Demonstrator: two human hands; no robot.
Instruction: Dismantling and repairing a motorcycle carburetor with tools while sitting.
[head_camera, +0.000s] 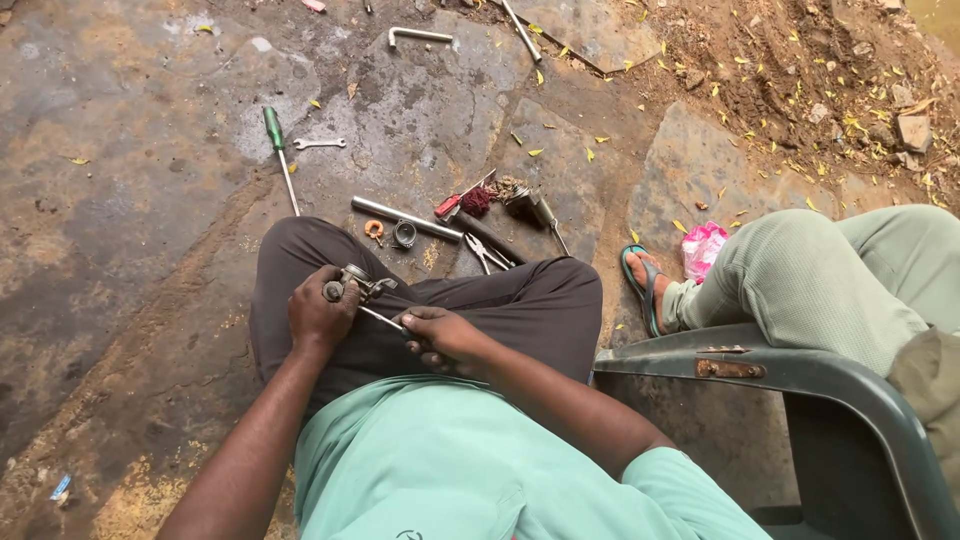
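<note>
Head view looks straight down on a person sitting cross-legged on stained stone paving, dark trousers over the knees and a mint-green shirt below. The left hand (320, 312) is clenched around a small metal mechanical part (350, 282), grey and knobbly, held just above the left knee. The right hand (445, 335) grips the handle end of a thin metal tool (382, 318), probably a small screwdriver or pick, whose shaft runs up and left until its tip meets the part. Both hands are therefore closed on something, and the two things touch.

As a judgement, the work is in its middle: the part is out and in hand, the tool is engaged with it, and loose bits lie on the ground ahead, so something has been taken apart and is not put back. Whether a fastener is being loosened or tightened cannot be told.

In front of the knees lie a steel tube (405, 218), a small metal ring (404, 234), an orange loop (374, 229), pliers (487, 254), a red-handled tool (455, 201) and a clump of dark red thread (478, 200). Farther off are a green-handled screwdriver (280, 155), a small spanner (319, 144) and an L-shaped key (418, 37). At right, another person in pale green trousers and a sandal (642, 285) sits on a dark plastic chair (800, 375), beside a pink bag (704, 248).
</note>
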